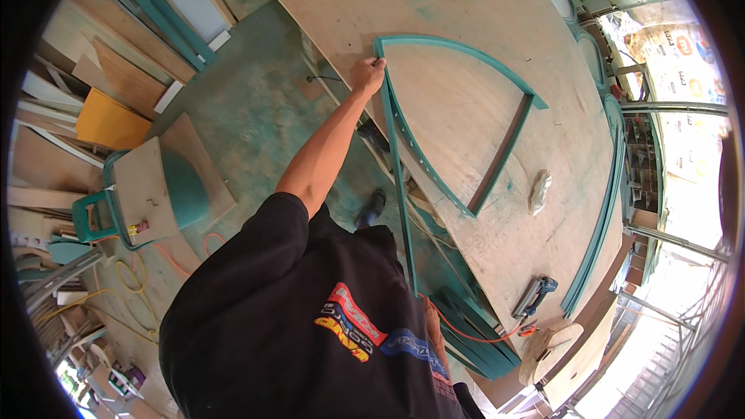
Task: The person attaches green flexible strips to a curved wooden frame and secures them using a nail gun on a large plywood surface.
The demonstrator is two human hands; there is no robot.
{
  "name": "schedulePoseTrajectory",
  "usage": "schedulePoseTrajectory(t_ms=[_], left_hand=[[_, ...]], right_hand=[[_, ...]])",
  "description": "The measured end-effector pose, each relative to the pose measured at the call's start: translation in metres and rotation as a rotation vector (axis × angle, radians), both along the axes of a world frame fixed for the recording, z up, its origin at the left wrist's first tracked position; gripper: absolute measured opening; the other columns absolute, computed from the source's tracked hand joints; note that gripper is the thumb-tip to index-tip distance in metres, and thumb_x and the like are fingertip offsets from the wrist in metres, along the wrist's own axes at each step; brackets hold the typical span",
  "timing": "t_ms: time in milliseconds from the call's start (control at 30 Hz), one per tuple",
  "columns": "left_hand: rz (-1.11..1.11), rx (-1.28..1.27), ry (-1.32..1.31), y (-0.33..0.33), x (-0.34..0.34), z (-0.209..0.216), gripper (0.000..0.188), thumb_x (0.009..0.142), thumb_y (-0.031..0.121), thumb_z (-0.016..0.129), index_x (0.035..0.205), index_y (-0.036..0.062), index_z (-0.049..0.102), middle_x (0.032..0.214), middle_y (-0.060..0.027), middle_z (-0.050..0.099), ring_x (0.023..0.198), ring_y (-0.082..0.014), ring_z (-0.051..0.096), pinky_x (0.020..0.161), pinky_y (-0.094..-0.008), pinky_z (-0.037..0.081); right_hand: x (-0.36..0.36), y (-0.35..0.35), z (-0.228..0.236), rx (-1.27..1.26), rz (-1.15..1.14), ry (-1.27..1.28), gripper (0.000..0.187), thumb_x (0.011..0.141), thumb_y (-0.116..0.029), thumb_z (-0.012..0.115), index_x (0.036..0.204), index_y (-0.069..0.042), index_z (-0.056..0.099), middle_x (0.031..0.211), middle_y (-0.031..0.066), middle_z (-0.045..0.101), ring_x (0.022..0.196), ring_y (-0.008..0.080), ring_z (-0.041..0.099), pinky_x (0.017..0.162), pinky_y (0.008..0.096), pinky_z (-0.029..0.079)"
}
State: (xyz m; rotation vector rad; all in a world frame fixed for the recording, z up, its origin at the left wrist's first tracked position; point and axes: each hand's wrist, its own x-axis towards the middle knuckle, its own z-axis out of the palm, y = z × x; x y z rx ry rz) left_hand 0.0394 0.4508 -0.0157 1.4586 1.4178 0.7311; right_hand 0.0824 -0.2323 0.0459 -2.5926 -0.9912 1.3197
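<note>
On the plywood table (349, 8) lies a teal curved frame (466, 45), with two bowed sides and a straight side meeting at corners. Beside its left corner my left hand (368, 75) is closed, pinching the upper end of a long thin teal strip (400, 194). That strip runs back over the table edge toward my body, its lower end near my right side. Of my right hand (434, 327) only a sliver shows past my black shirt; its fingers are hidden. A row of small light dots marks the frame's near bowed side.
A nail gun (534, 297) with an orange hose lies on the table's near right. Further up are a crumpled clear plastic bag (540, 191) and long curved teal strips (597, 225). More teal boards (473, 334) sit below the edge. A chair (147, 194) and leaning boards (116, 81) stand left.
</note>
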Motion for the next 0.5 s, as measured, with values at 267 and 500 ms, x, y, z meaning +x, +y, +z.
schedulePoseTrajectory(t_ms=[267,500], left_hand=[[-0.076,0.09,0.334,0.02,0.013,0.007,0.036,0.09,0.028,0.064,0.068,0.0001,0.069,0.07,-0.0185,0.069,0.066,-0.0339,0.067,0.062,-0.0454,0.053],[-0.011,0.048,0.335,0.014,0.021,0.009,0.025,0.087,0.022,0.069,0.074,-0.0001,0.07,0.075,-0.0175,0.07,0.071,-0.033,0.07,0.062,-0.0448,0.055]], right_hand=[[0.002,-0.001,-0.014,-0.034,0.077,0.014,0.054,0.081,-0.042,0.074,0.119,-0.005,0.061,0.118,0.0231,0.066,0.111,0.0433,0.062,0.089,0.0508,0.05],[-0.003,0.027,0.008,-0.074,0.071,0.042,0.045,0.082,-0.036,0.073,0.113,-0.006,0.061,0.106,0.021,0.07,0.103,0.0426,0.065,0.085,0.0506,0.052]])
